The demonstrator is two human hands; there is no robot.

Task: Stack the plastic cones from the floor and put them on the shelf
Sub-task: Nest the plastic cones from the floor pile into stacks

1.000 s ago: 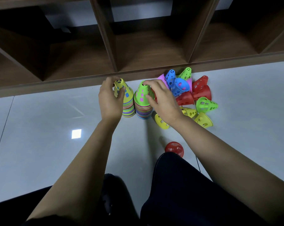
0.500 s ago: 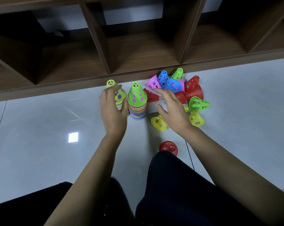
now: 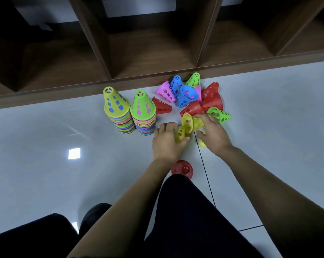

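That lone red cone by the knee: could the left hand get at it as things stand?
Probably yes. The red cone lies apart from the pile on bare floor, just beside the left wrist, though the left hand already holds a yellow cone.

Bare forearms, no sleeves; dark trousers (image 3: 191, 220), dark shoe (image 3: 94, 215).

Two cone stacks (image 3: 131, 114) stand before the shelf (image 3: 150, 58), loose cones (image 3: 192, 95) lying to their right.

It looks like an indoor room with a glossy white tiled floor (image 3: 45, 164) and a low wooden cubby shelf (image 3: 148, 53); which kind of room is unclear.
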